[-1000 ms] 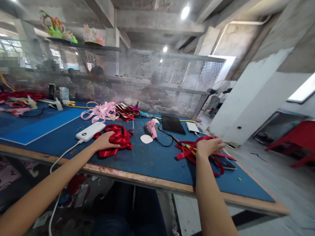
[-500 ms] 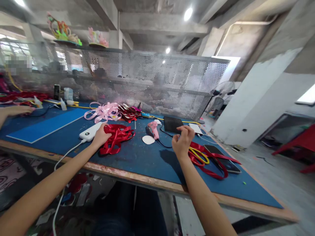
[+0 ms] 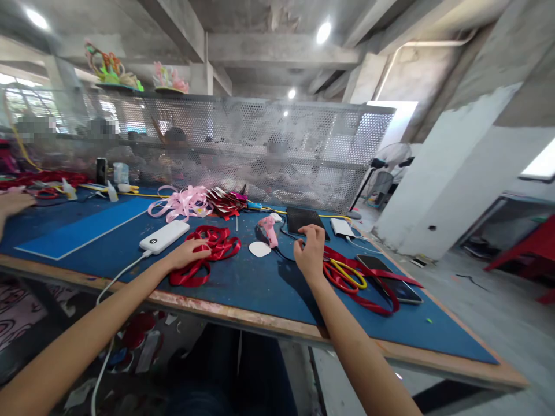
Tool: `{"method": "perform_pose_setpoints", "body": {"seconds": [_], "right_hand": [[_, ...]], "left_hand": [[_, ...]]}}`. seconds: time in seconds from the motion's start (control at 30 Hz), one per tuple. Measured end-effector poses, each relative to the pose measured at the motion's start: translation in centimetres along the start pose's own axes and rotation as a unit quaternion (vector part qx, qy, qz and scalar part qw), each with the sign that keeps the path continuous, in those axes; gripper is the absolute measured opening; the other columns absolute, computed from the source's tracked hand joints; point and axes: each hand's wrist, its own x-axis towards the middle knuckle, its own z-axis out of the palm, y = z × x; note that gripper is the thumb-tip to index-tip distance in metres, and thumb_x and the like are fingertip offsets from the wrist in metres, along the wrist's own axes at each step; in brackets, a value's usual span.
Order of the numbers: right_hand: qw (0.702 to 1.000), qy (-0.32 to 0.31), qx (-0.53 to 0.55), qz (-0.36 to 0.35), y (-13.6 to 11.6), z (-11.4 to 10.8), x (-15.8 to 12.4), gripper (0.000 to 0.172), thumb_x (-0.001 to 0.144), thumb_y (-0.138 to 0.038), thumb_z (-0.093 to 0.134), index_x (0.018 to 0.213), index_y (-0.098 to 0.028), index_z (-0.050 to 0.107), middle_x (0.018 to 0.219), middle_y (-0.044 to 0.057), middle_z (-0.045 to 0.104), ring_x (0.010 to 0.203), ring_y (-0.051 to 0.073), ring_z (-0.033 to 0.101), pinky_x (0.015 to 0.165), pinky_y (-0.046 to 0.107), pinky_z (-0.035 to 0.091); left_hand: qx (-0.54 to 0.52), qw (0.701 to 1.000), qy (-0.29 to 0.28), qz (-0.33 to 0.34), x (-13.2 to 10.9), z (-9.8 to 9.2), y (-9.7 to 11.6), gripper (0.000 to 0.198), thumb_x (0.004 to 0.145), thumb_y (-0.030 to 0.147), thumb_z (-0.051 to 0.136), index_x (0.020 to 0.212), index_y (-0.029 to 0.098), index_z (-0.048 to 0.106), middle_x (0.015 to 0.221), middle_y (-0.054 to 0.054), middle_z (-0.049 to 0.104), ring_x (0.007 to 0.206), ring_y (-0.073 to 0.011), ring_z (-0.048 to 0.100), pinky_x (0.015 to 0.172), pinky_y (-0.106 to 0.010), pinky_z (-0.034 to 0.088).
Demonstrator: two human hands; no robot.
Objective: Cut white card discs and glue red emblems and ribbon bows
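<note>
My left hand (image 3: 191, 253) reaches into a loose heap of red ribbon (image 3: 217, 245), its fingers closed together on the strands; the fingertips are partly lost among the loops. Just behind that hand lies a white power bank (image 3: 165, 237) with a cable plugged in. My right hand (image 3: 310, 251) hovers over the table, fingers bent and thumb apart, with nothing visible in it. Beside it, scissors with red and yellow handles (image 3: 347, 274) lie among more red ribbon (image 3: 381, 297). Between the hands are a pink glue gun (image 3: 269, 232) and a white round piece (image 3: 259, 249).
A phone (image 3: 403, 289) rests under ribbon at the right. Pink ribbon (image 3: 186, 202), dark red strips (image 3: 225, 202), a black pad (image 3: 303, 219) and a white box (image 3: 341, 227) line the back. A blue board (image 3: 82, 231) lies left, near another person's hand (image 3: 15, 203).
My left hand has moved right and nearer, off the power bank's edge and onto the red ribbon, which has shifted. My right hand has moved slightly left. The other person's hand has drawn left.
</note>
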Motion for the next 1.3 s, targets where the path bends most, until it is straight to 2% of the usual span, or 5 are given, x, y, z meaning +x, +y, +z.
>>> {"method": "perform_pose_setpoints", "body": {"seconds": [0.2,0.53,0.77,0.97,1.3], "right_hand": [[1.000,-0.012,0.018,0.021,0.1,0.1,0.0,0.027,0.064,-0.005,0.041,0.086,-0.019,0.046,0.092,0.009,0.042,0.090,0.022,0.045,0.079,0.038,0.041],[0.998,-0.024,0.029,0.041,0.2,0.2,-0.1,0.026,0.064,-0.006,0.041,0.086,-0.019,0.045,0.091,0.008,0.041,0.084,0.020,0.046,0.077,0.037,0.042],[0.998,-0.035,0.031,0.046,0.2,0.2,-0.1,0.025,0.064,-0.006,0.041,0.085,-0.019,0.045,0.091,0.007,0.040,0.078,0.019,0.046,0.077,0.036,0.042],[0.997,-0.040,0.036,0.052,0.1,0.1,0.0,0.024,0.064,-0.006,0.041,0.085,-0.018,0.045,0.091,0.006,0.040,0.075,0.017,0.046,0.076,0.035,0.042],[0.996,-0.044,0.049,0.057,0.0,0.2,-0.1,0.026,0.065,-0.005,0.041,0.086,-0.019,0.044,0.091,0.006,0.039,0.068,0.015,0.045,0.072,0.033,0.043]], "left_hand": [[-0.036,0.996,0.077,-0.030,0.1,-0.2,-0.7,0.026,0.068,0.040,0.057,0.074,0.015,0.059,0.062,-0.001,0.061,0.060,-0.0182,0.056,0.061,-0.029,0.046],[-0.009,0.998,0.014,0.053,0.8,0.6,1.0,0.023,0.064,0.032,0.058,0.083,0.021,0.067,0.111,-0.006,0.062,0.106,-0.0243,0.052,0.095,-0.033,0.035],[0.029,0.999,0.037,0.005,0.1,0.9,0.1,0.017,0.068,0.035,0.056,0.064,0.018,0.057,0.059,0.002,0.057,0.060,-0.0166,0.053,0.061,-0.026,0.043],[0.073,0.990,0.117,-0.022,0.4,0.6,-0.3,0.032,0.071,0.011,0.041,0.096,0.018,0.060,0.090,-0.004,0.059,0.083,-0.0180,0.055,0.077,-0.030,0.043],[0.067,0.990,-0.087,0.090,-1.3,0.1,0.4,0.038,0.083,0.043,0.044,0.114,0.026,0.061,0.136,-0.006,0.046,0.129,-0.0274,0.032,0.105,-0.044,0.022]]}}
